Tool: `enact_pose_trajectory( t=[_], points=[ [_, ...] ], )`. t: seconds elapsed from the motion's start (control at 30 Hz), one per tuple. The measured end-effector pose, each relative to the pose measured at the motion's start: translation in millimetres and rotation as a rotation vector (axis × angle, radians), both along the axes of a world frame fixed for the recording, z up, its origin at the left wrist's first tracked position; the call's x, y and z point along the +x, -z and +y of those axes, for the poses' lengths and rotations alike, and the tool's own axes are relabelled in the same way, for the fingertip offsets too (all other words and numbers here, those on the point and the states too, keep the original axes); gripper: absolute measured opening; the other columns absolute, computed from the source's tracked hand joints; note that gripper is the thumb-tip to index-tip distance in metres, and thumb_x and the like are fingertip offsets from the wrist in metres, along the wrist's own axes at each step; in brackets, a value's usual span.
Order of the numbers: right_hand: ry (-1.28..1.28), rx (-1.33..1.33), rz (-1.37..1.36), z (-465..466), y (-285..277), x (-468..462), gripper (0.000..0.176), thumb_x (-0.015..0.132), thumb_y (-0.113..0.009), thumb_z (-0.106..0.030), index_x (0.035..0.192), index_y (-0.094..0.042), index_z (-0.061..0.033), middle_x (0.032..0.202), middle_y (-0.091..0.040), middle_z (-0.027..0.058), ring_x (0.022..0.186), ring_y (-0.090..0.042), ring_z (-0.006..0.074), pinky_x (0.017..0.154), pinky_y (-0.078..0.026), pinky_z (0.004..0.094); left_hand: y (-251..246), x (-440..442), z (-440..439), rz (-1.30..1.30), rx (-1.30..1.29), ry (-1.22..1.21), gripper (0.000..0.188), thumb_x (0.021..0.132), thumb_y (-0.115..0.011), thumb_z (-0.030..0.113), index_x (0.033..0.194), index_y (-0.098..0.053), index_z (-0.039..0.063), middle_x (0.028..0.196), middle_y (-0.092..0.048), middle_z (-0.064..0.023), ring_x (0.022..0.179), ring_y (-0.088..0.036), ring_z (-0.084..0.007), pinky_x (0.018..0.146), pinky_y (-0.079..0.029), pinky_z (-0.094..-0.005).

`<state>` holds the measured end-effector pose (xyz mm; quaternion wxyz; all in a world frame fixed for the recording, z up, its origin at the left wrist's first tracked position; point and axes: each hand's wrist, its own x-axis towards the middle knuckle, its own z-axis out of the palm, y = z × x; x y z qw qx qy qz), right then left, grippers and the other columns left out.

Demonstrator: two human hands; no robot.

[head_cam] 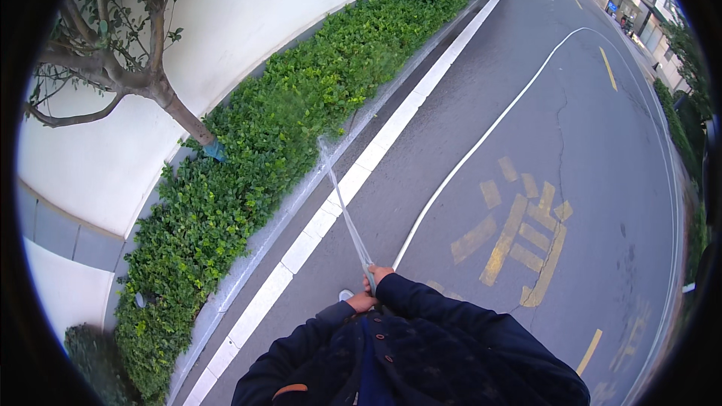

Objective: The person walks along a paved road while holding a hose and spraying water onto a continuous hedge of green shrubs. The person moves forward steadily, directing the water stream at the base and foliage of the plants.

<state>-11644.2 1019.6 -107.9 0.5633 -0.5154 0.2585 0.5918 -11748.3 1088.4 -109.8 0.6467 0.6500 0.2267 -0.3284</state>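
Observation:
Close in front of my body, both hands grip the end of a hose (370,282), which points forward and left. My right hand (382,274) wraps around it near the outlet. Just behind and below, my left hand (361,302) holds it close to my jacket; part of that grip is hidden. A thin stream of water (348,211) leaves the outlet, crosses the white kerb and lands at the near edge of a low green hedge (271,129). From beside my right hand, the white hose (479,138) runs up the road and bends to the right.
A white-painted kerb (361,166) divides the asphalt road (615,180) from the planted strip. A tree trunk (186,115) with a blue wrap rises from the hedge before a white wall (254,5). Yellow painted markings (524,242) lie to my right. Buildings stand far right.

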Motion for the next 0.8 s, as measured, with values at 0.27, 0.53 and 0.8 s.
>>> enact_pose_trajectory(
  t=[0.27,0.53,0.8],
  points=[
    [-0.044,-0.015,-0.104,3.1,0.7,-2.8,0.035,0.091,-0.040,-0.031,0.075,-0.052,-0.0023,0.057,-0.050,0.0078,0.045,-0.044,0.0202,0.044,-0.041,0.0377,20.9,-8.2,2.5,0.037,-0.021,-0.076,0.031,0.075,-0.056,0.014,0.100,-0.059,-0.002,0.096,-0.062,-0.0115,0.089,-0.057,-0.0217,0.077,-0.044,-0.0323],
    [0.137,0.028,-0.025,-11.3,-5.3,13.2,0.035,0.091,-0.038,-0.033,0.078,-0.052,-0.0042,0.058,-0.050,0.0061,0.045,-0.044,0.0186,0.043,-0.041,0.0357,-17.4,18.1,-1.0,0.046,0.040,0.003,0.037,0.073,-0.060,0.017,0.104,-0.058,-0.002,0.096,-0.062,-0.0096,0.088,-0.057,-0.0203,0.078,-0.043,-0.0295],
    [0.159,0.078,-0.092,-24.7,1.4,23.7,0.033,0.092,-0.034,-0.035,0.084,-0.048,-0.0061,0.061,-0.049,0.0058,0.050,-0.045,0.0194,0.048,-0.042,0.0395,-1.8,26.4,-5.9,-0.008,-0.027,0.030,0.037,0.076,-0.058,0.017,0.107,-0.055,-0.003,0.100,-0.060,-0.0099,0.092,-0.055,-0.0195,0.082,-0.041,-0.0300]
  ],
)
